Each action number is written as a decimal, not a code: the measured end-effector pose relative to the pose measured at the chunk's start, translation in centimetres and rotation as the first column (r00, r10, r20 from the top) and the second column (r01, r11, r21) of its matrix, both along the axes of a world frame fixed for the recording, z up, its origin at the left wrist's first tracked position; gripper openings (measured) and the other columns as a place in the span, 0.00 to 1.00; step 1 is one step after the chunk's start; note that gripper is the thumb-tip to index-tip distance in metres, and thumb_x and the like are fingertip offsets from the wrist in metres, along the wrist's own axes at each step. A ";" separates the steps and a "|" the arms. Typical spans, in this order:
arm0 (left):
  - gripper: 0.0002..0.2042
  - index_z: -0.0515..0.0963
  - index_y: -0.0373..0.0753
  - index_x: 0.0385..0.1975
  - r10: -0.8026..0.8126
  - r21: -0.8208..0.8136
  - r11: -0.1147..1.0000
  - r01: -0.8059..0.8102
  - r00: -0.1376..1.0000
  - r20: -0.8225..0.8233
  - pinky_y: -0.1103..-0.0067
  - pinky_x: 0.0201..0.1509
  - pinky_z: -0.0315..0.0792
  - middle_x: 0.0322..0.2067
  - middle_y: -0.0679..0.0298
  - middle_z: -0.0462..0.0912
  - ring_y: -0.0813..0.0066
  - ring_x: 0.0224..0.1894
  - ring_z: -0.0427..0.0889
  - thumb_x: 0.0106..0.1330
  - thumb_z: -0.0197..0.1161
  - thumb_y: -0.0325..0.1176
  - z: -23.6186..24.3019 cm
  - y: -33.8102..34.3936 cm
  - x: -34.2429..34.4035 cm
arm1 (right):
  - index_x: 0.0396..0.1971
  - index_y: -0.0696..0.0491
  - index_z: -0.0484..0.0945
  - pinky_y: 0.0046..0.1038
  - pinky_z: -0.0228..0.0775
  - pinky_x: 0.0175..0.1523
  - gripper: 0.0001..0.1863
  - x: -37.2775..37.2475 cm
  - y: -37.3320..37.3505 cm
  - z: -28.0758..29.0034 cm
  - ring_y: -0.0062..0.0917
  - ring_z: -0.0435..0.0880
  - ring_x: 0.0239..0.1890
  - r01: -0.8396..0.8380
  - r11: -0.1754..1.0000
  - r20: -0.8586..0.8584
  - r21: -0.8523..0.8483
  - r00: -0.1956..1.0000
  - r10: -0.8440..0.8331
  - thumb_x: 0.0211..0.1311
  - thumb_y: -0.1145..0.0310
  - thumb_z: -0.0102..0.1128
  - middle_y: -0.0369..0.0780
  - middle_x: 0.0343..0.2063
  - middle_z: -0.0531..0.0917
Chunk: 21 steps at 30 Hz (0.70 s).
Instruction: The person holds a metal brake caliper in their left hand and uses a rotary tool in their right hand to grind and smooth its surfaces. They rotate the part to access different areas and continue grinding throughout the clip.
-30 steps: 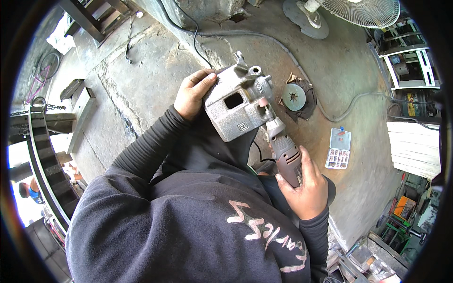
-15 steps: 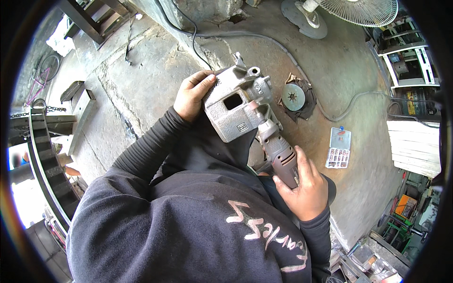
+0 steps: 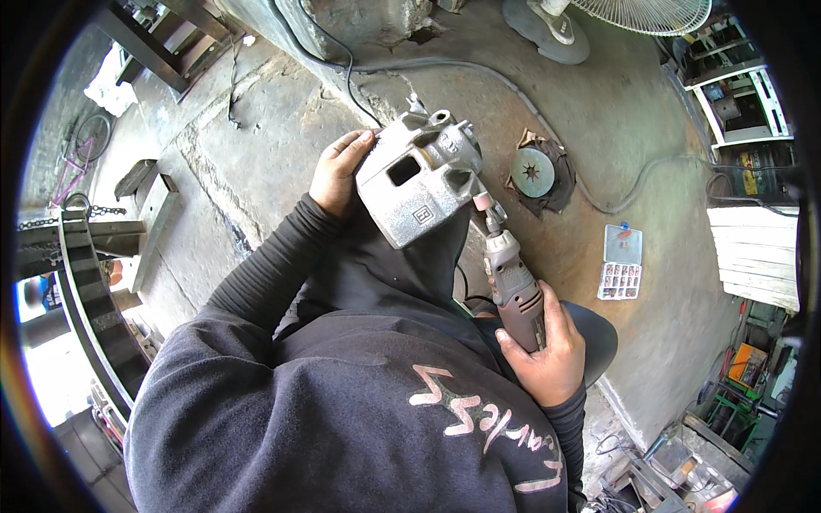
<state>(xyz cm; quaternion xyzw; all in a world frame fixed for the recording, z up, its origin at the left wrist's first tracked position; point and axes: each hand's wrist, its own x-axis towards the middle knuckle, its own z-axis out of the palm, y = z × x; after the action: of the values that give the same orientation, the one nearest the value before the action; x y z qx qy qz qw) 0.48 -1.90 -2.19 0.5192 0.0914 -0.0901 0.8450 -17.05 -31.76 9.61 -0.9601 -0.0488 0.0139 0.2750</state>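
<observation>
A silver-grey cast brake caliper (image 3: pixel 402 192) rests over my lap, tilted, its rectangular window facing up. My left hand (image 3: pixel 338 171) is closed on its left edge, thumb on top. In my right hand (image 3: pixel 547 355) is a brown and grey rotary tool (image 3: pixel 516 291), gripped round its lower body. A small pinkish grinding stone (image 3: pixel 483 202) sits at the tool's tip, close beside the caliper's right side; whether it touches the metal I cannot tell. The underside of the caliper and the fingertips beneath it are hidden.
On the concrete floor to the right lie a round metal disc (image 3: pixel 532 173) on dark cloth and an open clear box (image 3: pixel 620 280) of small bits. A grey cable (image 3: pixel 505 81) curves past them. A fan (image 3: pixel 560 34) stands at the far side; metal frames (image 3: pixel 94 299) line the left.
The caliper has shifted a little left and tipped. The rotary tool's tip has moved from over the caliper to its right edge, and the tool stands more upright.
</observation>
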 end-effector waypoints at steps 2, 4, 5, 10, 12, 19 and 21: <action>0.16 0.77 0.28 0.52 0.005 -0.016 1.000 -0.005 1.000 -0.020 0.80 0.49 0.76 0.43 0.59 0.84 0.76 0.43 0.83 0.74 0.58 0.35 0.0 0.0 0.2 | 0.62 0.61 0.69 0.40 0.80 0.44 0.42 -0.2 0.1 -0.3 0.49 0.85 0.41 0.015 1.000 0.000 0.021 1.000 -0.015 0.47 0.58 0.75 0.56 0.44 0.82; 0.16 0.77 0.28 0.52 -0.011 -0.031 0.999 0.011 1.000 0.006 0.80 0.49 0.76 0.43 0.59 0.84 0.76 0.43 0.83 0.74 0.57 0.35 0.0 0.0 0.1 | 0.62 0.60 0.69 0.40 0.80 0.45 0.42 -0.2 0.3 -0.6 0.51 0.85 0.43 0.005 1.000 0.003 -0.005 1.000 -0.005 0.48 0.57 0.75 0.57 0.45 0.82; 0.16 0.77 0.28 0.52 -0.009 -0.059 0.998 0.010 1.000 0.011 0.80 0.49 0.76 0.43 0.60 0.84 0.76 0.43 0.83 0.74 0.57 0.35 0.0 -0.1 0.0 | 0.62 0.60 0.69 0.40 0.81 0.45 0.42 -0.3 0.4 -0.6 0.51 0.85 0.44 0.004 1.000 -0.009 -0.009 1.000 -0.004 0.48 0.57 0.75 0.58 0.45 0.81; 0.16 0.77 0.28 0.52 -0.015 -0.022 1.000 0.015 1.000 0.018 0.81 0.49 0.76 0.42 0.60 0.84 0.76 0.42 0.83 0.75 0.57 0.35 0.1 0.0 0.0 | 0.62 0.60 0.70 0.40 0.81 0.46 0.42 -0.1 0.7 -0.5 0.51 0.85 0.46 -0.061 0.997 0.005 -0.055 0.998 0.061 0.49 0.55 0.74 0.60 0.47 0.81; 0.15 0.77 0.28 0.51 -0.024 -0.026 0.999 0.024 0.999 0.023 0.81 0.48 0.76 0.42 0.60 0.84 0.76 0.42 0.83 0.75 0.57 0.35 0.0 0.0 0.0 | 0.62 0.60 0.70 0.40 0.81 0.45 0.42 0.0 0.8 -0.5 0.51 0.85 0.46 0.003 0.998 -0.002 -0.056 1.000 -0.003 0.49 0.55 0.73 0.59 0.47 0.81; 0.15 0.77 0.28 0.51 0.010 -0.003 1.000 -0.010 1.000 0.006 0.81 0.48 0.76 0.42 0.61 0.84 0.77 0.42 0.83 0.74 0.57 0.35 0.2 -0.1 0.0 | 0.61 0.60 0.70 0.39 0.81 0.41 0.41 0.0 0.9 -0.7 0.46 0.86 0.38 -0.037 0.996 0.050 -0.080 0.998 0.041 0.49 0.56 0.74 0.54 0.42 0.82; 0.15 0.77 0.29 0.51 0.010 -0.001 1.000 -0.010 1.000 0.001 0.81 0.48 0.76 0.41 0.61 0.84 0.77 0.42 0.83 0.74 0.57 0.35 0.2 -0.2 -0.1 | 0.61 0.60 0.70 0.39 0.81 0.41 0.41 -0.1 0.8 -0.7 0.47 0.86 0.39 -0.069 0.995 0.058 -0.066 0.996 0.073 0.49 0.56 0.74 0.55 0.42 0.82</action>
<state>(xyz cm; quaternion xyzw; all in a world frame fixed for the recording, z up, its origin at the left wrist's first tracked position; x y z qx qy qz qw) 0.39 -2.07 -1.96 0.5185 0.0936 -0.0855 0.8456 -17.16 -30.91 8.92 -0.9661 -0.0906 -0.0038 0.2416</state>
